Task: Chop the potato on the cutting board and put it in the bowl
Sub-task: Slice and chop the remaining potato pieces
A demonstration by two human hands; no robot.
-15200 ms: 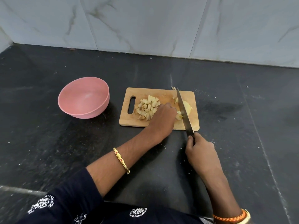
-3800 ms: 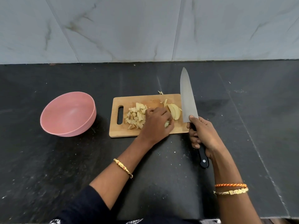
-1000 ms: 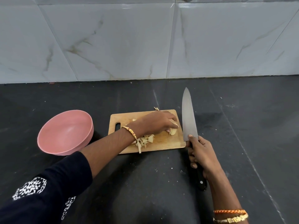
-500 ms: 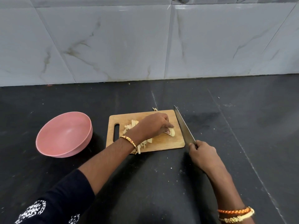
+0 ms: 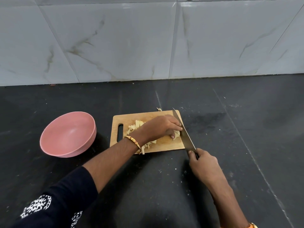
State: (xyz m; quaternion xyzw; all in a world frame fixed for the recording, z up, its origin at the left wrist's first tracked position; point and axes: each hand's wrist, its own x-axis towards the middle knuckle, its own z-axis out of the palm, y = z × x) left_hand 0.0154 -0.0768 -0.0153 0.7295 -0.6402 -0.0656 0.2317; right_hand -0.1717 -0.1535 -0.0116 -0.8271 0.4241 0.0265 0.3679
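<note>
Chopping mostly done, transfer not started. Potato [image 5: 148, 134] is all on the cutting board [image 5: 166, 143], mostly cut into strips/chunks. Left hand [image 5: 162, 128] has fingers curled, pinning the last slices by the blade. Right hand [image 5: 201, 163] is wrapped round the knife [image 5: 184, 130] handle, edge down at the board's right side. Bowl [image 5: 68, 134] sits left of the board, nothing in it. Left: last cuts, then move the pieces over.

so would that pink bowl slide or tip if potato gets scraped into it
The pink bowl looks thin-walled and holds nothing, so it is probably light and could slide on the smooth dark counter. Its wide, low shape suggests tipping is unlikely. Neither hand is steadying it.
</note>
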